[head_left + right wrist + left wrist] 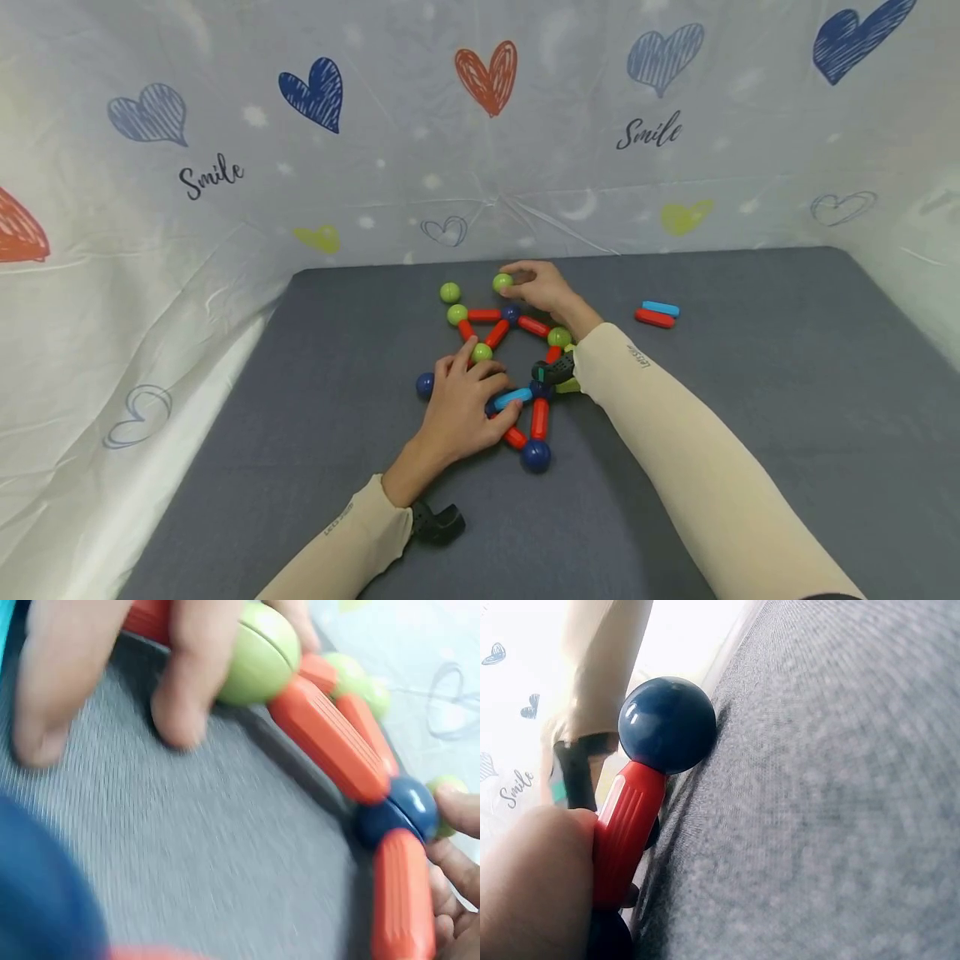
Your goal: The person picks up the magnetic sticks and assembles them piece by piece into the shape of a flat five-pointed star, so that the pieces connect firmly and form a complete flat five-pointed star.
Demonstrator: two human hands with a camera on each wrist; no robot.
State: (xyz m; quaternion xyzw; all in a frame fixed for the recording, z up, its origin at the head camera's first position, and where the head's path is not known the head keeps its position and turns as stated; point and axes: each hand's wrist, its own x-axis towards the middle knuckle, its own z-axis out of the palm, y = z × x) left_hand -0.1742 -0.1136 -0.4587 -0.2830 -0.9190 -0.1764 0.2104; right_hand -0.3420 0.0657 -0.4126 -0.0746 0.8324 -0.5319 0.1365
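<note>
A ball-and-rod construction of red rods [533, 326], green balls [457, 314] and dark blue balls [536, 456] lies flat on the mat. My left hand [459, 406] rests over its left part, fingers spread about a green ball [259, 656], two fingertips down at the mat. The left thumb lies beside a light blue rod [513, 400] and, in the left wrist view, against a red rod [626, 832]. Beyond the far corner my right hand [546, 287] pinches a loose green ball [502, 283] between thumb and fingers, close behind a blue ball [510, 313].
A separate green ball [450, 292] sits at the back left. One dark blue ball [425, 385] shows left of the left hand. Off to the right lie a light blue rod [661, 309] and a red rod [655, 318]. Behind the grey mat [750, 400] hangs a printed curtain [390, 150].
</note>
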